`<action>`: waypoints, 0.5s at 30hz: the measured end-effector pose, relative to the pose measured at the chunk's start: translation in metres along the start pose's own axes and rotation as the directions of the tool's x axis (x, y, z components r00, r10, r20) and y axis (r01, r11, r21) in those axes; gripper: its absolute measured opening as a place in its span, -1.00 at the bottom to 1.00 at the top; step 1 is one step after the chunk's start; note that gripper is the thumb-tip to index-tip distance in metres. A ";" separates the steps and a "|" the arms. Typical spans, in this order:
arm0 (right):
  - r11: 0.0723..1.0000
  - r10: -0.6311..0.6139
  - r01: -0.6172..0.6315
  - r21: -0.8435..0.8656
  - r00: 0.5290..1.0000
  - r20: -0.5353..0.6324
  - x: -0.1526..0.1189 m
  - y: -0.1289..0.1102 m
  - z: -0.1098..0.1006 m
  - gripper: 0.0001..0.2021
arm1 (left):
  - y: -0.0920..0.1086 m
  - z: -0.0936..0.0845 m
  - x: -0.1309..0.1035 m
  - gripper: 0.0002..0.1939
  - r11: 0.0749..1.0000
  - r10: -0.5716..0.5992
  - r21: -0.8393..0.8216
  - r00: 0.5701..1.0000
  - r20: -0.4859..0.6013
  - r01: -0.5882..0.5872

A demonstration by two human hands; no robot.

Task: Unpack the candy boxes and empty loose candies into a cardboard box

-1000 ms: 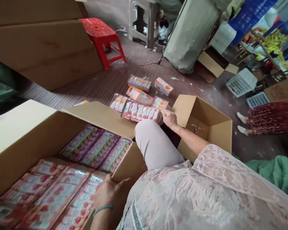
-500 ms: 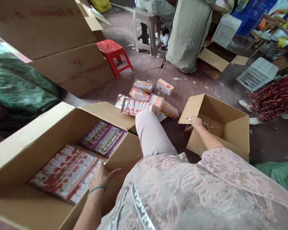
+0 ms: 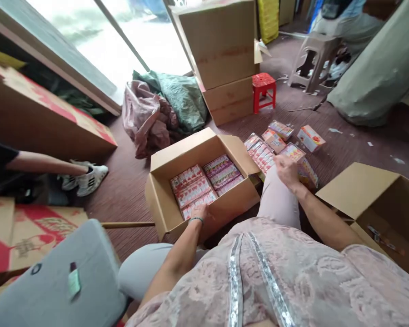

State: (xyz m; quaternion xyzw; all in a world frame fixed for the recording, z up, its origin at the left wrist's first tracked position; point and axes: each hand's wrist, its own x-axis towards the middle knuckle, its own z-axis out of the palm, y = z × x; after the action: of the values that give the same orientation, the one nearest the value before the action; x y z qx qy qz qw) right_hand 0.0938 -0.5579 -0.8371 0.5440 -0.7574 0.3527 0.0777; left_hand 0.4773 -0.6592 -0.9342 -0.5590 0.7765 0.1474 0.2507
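The left hand (image 3: 200,213) is resting loosely open over the near rim of the box (image 3: 230,206); red packs (image 3: 193,187) and purple packs (image 3: 224,174) are lying inside side by side; the right hand (image 3: 286,169) is hovering by the knee (image 3: 276,193), fingers curling, its hold impossible to tell; loose packs (image 3: 262,154) are lying beside it on the floor (image 3: 129,177).

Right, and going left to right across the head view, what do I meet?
White sneaker with black stripes → crumpled mauve plastic sack → bare left hand → small red plastic stool → bare right hand → small white-and-orange rectangular carton.
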 end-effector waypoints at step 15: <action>0.940 0.014 0.298 -0.165 0.450 0.893 -0.038 -0.117 0.152 -0.57 | -0.040 0.013 0.055 -0.55 0.984 0.108 -0.161 0.979 0.174 -0.080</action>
State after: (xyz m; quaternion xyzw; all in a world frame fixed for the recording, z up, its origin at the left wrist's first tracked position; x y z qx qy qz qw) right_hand 0.2527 -0.6414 -0.9160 0.6909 -0.6820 -0.1068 -0.2150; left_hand 0.5044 -0.7097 -0.9737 -0.5235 0.7622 0.2690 0.2695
